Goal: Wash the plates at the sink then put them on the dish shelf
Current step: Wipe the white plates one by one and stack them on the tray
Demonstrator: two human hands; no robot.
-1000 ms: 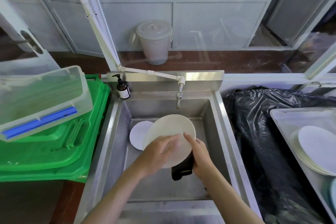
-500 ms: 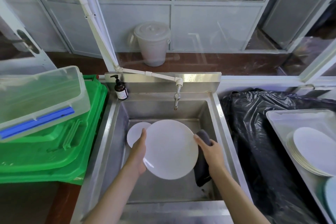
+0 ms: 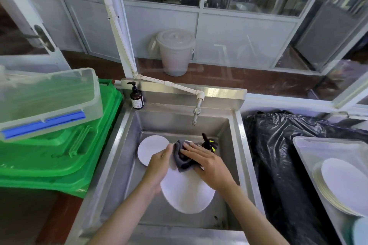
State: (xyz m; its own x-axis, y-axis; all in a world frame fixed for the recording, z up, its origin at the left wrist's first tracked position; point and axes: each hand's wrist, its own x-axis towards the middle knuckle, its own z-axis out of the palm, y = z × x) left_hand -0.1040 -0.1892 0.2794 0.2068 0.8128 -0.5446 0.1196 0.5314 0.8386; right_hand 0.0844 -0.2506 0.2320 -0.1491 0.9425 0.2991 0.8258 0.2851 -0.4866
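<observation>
Plate (image 3: pixel 187 191), white and round, held over the basin of the steel sink (image 3: pixel 231 145), below and in front of the tap (image 3: pixel 196 114). The left hand (image 3: pixel 159 167) grips its left rim, fingers curled round the edge; the right hand (image 3: pixel 207 163) lies with fingers nearly straight on a dark cloth (image 3: pixel 182 158), pressing it against the plate's far part. The step in hand appears to be scrubbing of the upturned face. The plate is tilted, its face towards the camera and its near rim lowest; being round, it has no true long axis, though it reads as an oval running away from the viewer. A second plate (image 3: pixel 151 149) lies in the basin behind. No water is seen running. The next move probably calls for rinsing, then carrying the plate to the shelf; a stack of plates (image 3: pixel 342 185) rests in a tray (image 3: pixel 304 145) to the right.
</observation>
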